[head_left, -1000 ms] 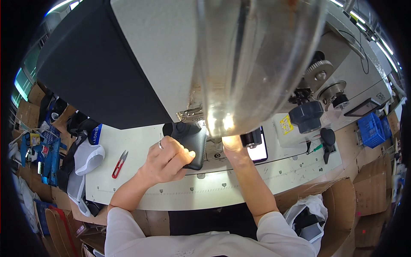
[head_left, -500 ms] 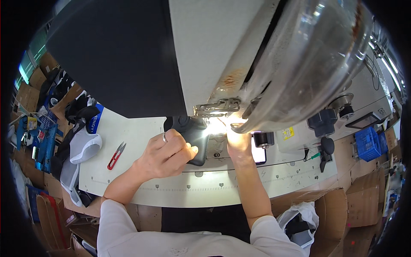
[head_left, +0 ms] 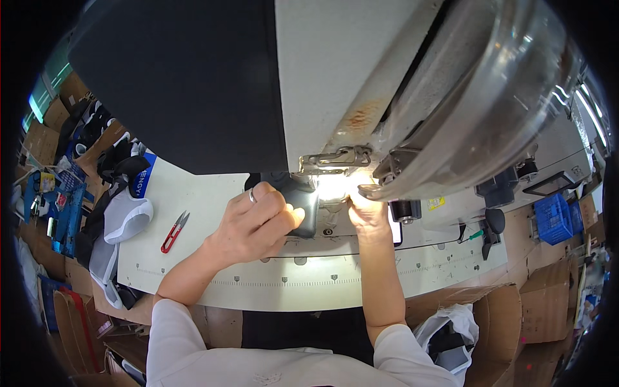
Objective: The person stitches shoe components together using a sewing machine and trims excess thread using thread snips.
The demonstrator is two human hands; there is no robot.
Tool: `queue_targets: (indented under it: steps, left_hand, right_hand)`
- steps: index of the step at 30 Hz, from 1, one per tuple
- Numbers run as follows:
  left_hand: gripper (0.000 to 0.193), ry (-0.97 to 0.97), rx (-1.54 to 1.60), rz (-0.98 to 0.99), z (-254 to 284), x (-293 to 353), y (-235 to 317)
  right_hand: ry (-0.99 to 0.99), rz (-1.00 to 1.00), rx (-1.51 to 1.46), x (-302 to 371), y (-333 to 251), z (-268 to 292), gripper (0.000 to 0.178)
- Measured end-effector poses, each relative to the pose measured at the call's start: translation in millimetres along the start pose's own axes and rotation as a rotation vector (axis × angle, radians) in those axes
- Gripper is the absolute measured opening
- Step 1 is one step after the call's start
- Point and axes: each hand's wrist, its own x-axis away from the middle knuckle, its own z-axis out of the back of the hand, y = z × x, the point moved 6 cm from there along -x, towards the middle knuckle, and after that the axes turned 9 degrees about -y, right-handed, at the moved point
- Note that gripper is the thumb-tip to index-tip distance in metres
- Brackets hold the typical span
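Observation:
My left hand (head_left: 255,222), with a ring on one finger, is closed over the near left part of a smooth black piece (head_left: 308,209). Its fingertips are curled under, so I cannot make out what they grip. The black piece lies on the sewing machine's bed, left of the brightly lit needle area (head_left: 334,187). My right hand (head_left: 371,213) reaches in just right of that light. Glare and the machine's clear guard (head_left: 477,122) hide most of its fingers, so its grip does not show.
Red-handled thread snips (head_left: 174,233) lie on the white table (head_left: 200,206) at left, near grey and black padded pieces (head_left: 127,219). The machine's white head (head_left: 342,71) hangs over the work. A cardboard box (head_left: 506,322) stands at lower right and a blue crate (head_left: 554,218) farther right.
The black piece and my left hand have shifted slightly away from me. My right hand is a little farther right, and the machine head also appears farther right in view.

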Motion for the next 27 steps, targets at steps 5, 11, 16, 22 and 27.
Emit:
queue_targets:
  steps: [5,11,16,22,27]
  left_hand:
    - [0.034,-0.009,0.042,0.042,-10,1,-6]
    - [0.039,-0.016,0.061,0.052,-4,3,-8]
    - [0.038,-0.09,0.1,0.148,-2,-7,-9]
    - [0.046,-0.277,0.1,0.252,8,-7,-6]
    - [0.047,-0.329,0.204,0.339,13,-9,-11]
  right_hand:
    - [0.019,0.028,-0.04,-3,-3,-6,0.019]
    - [0.011,0.349,0.832,0,-46,-61,0.01]
    - [0.363,-0.038,1.35,71,-110,-8,0.039]
    - [0.373,-0.264,1.564,133,-95,30,0.074]
    - [0.641,-0.152,1.758,115,-95,37,0.061]
